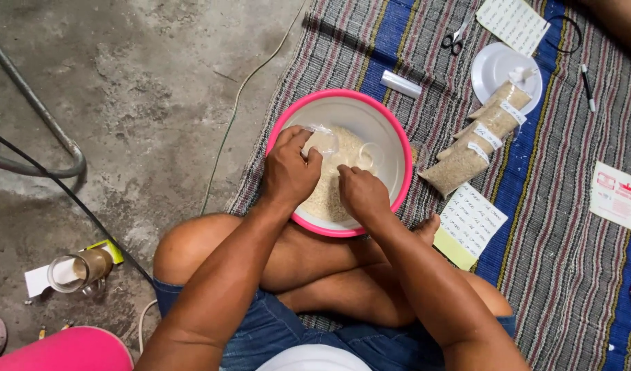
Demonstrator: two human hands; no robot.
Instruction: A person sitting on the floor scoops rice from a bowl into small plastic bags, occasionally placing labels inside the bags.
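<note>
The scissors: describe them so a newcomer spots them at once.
Start from the pink-rimmed bowl of grain on the striped mat. Look up and right, beyond the small white tube, near the top edge. The scissors lie there: black handles, metal blades, left of the lined paper sheet.

A home floor used as a workplace: bare cracked concrete floor (123, 89) on the left, a striped woven mat (563, 227) on the right (scissors (455, 38) and paper slips (470, 220) lie there).
</note>
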